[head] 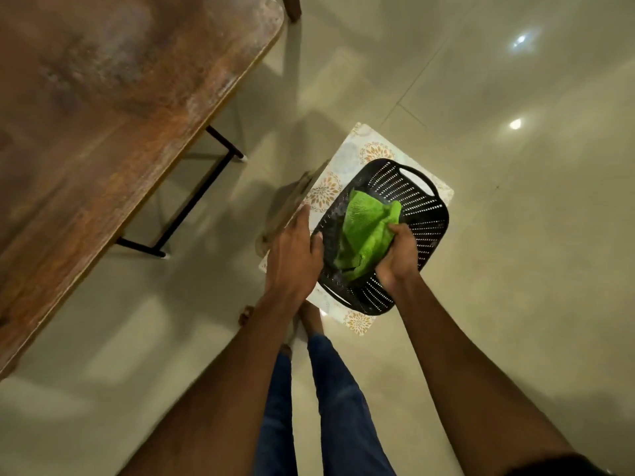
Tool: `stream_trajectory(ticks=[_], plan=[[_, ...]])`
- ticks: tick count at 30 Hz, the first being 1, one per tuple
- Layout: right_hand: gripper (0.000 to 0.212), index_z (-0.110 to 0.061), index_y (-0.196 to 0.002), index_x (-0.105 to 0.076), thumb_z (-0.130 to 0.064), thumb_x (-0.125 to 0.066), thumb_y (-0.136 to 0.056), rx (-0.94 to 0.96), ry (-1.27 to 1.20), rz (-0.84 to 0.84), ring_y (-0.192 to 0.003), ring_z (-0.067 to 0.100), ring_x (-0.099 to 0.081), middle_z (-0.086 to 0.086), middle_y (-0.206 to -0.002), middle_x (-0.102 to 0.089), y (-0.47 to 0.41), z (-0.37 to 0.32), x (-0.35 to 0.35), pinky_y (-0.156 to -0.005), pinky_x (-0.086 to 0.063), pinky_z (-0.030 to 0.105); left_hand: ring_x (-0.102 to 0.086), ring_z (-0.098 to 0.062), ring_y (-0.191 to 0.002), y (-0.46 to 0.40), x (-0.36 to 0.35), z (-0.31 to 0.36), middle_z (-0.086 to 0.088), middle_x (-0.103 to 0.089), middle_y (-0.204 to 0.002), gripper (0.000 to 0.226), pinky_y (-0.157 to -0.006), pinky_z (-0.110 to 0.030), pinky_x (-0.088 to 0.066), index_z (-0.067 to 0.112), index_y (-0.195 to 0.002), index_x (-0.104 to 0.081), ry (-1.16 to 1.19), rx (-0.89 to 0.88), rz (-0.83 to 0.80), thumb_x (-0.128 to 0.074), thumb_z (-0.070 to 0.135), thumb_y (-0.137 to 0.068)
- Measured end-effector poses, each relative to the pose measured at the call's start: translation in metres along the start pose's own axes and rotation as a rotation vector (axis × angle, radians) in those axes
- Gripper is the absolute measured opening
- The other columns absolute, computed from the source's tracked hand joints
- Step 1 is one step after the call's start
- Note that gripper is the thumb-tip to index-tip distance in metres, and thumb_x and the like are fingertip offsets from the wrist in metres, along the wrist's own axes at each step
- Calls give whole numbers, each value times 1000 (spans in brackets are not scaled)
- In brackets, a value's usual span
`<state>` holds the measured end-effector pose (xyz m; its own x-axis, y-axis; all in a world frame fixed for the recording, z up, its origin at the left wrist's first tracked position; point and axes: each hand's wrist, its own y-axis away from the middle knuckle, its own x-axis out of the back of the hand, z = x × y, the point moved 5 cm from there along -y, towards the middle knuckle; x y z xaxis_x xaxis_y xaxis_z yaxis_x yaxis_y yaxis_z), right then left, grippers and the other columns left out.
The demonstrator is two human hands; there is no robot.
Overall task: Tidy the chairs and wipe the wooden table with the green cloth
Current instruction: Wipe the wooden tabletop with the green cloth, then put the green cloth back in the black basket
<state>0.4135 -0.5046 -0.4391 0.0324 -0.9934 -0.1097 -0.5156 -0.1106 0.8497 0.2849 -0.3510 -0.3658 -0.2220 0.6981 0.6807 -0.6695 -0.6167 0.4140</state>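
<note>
Gripping green cloth (369, 228) in black basket (412, 197), right hand (398, 257), no legible writing

Green cloth (369, 231): bright green, textured weave, crumpled and folded on itself, lying inside a black perforated basket; its near right edge is gripped by the right hand (398, 259), with the left hand (293, 259) just to its left. Wooden desk (103, 132): brown grained top with pale smeared patches and a rounded corner, on black metal legs, standing well left of and beyond both hands.
</note>
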Motion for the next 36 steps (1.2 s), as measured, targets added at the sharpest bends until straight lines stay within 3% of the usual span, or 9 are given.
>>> stream_trajectory(ticks=[5, 7, 9, 12, 17, 21, 27, 31, 36], plan=[[25, -12, -103, -66, -8, -43, -94, 5, -5, 15, -100, 32, -62, 14, -102, -67, -17, 7, 7, -107, -52, 51, -67, -41, -119, -11, -25, 5, -19, -67, -135, 49, -95, -49, -52, 9, -151, -44, -127, 55, -109, -58, 11, -104], [23, -12, -105, -68, -10, -50, -90, 38, 279, 76, -88, 28, -61, 16, -98, -66, -23, 10, 11, -80, -53, 40, -68, -39, -117, -11, -30, 8, -19, -68, -131, 48, -93, -47, -54, 7, -148, -46, -169, 80, -126, -59, 6, -103], [20, -8, -104, -67, -3, -51, -94, 118, 734, 185, -85, 31, -64, 22, -101, -69, -25, 9, 16, -70, -47, 36, -69, -38, -115, -12, -34, 8, -19, -69, -132, 51, -91, -46, -56, 8, -149, -45, -202, 87, -121, -62, 4, -101], [21, 5, -121, -58, -5, -53, -103, 173, 1144, 240, -105, 43, -69, 29, -117, -69, -25, 9, 19, -73, -47, 38, -69, -37, -114, -17, -41, 2, -19, -69, -130, 54, -90, -47, -56, 8, -148, -43, -260, 74, -144, -62, 0, -98], [62, 5, -154, -26, 0, -57, -99, 295, 1467, 271, -124, 50, -59, 30, -145, -48, -7, 19, 9, -94, -52, 51, -66, -43, -114, -17, -40, -12, -22, -67, -127, 49, -92, -52, -54, 8, -145, -44, -277, 24, -228, -58, 2, -99], [58, -2, -146, -39, 6, -60, -92, 521, 1582, 255, -117, 41, -60, 21, -136, -51, 57, 19, 2, -88, -56, 52, -66, -42, -117, 2, -13, -12, -21, -66, -129, 36, -92, -51, -53, 8, -142, -44, -350, 9, -322, -50, 18, -109], [58, -7, -145, -48, 6, -56, -89, 554, 1618, 241, -117, 38, -58, 16, -137, -54, 199, 1, 6, -88, -53, 48, -61, -30, -129, 62, 84, 55, -10, -62, -140, 42, -103, -44, -48, 12, -145, -43, -592, -232, -287, -51, 21, -105], [59, -8, -144, -50, -15, -71, -89, 679, 1615, 359, -119, 39, -60, 14, -134, -56, 264, -72, -14, -89, -51, 46, -46, -28, -145, 81, 159, 155, -10, -50, -155, 53, -115, -44, -38, 10, -153, -37, -640, -488, -139, -50, 27, -105], [54, -3, -145, -49, -10, -60, -93, 962, 1492, 535, -123, 41, -58, 19, -138, -56, 333, -209, -41, -96, -48, 48, -40, -28, -149, 80, 224, 278, -12, -44, -159, 60, -119, -46, -33, 6, -157, -32, -687, -737, 51, -50, 32, -106]])
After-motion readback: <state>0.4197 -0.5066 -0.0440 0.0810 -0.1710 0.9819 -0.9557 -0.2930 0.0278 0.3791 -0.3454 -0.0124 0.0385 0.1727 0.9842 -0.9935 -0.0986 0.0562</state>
